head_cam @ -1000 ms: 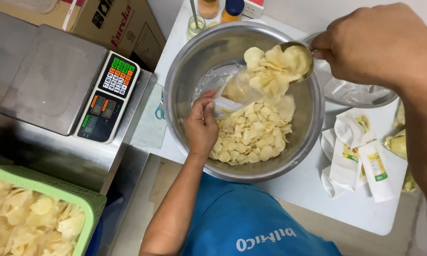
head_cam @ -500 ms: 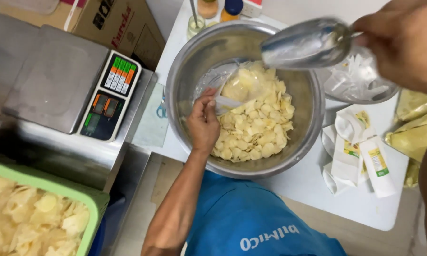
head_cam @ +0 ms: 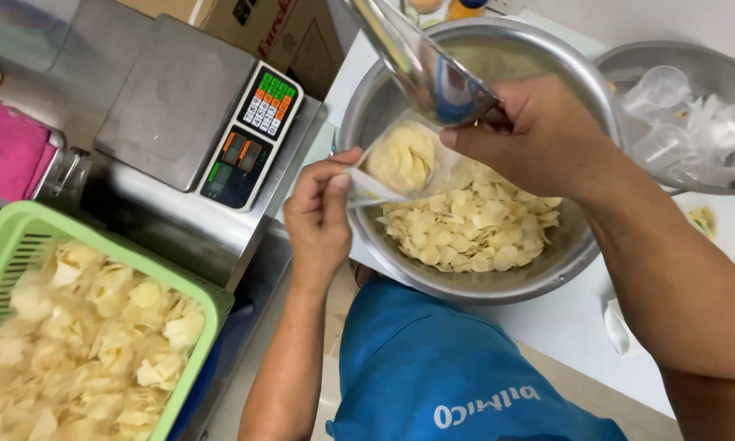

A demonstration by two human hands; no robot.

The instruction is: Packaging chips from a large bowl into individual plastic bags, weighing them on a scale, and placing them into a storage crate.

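Note:
My left hand pinches the rim of a clear plastic bag partly filled with pale chips, held over the near edge of a large steel bowl. My right hand grips a shiny metal scoop, tilted up above the bag's mouth, and also touches the bag's far rim. More chips lie in the bottom of the bowl. The inside of the scoop is hidden.
A digital scale with a coloured keypad stands left of the bowl. A green basket full of chips sits at the lower left. A second steel bowl with clear plastic cups is at the right. A cardboard box stands behind the scale.
The scoop came from the right, over the bowl, to just above the bag. The bag now holds chips and has been lifted toward the bowl's near rim.

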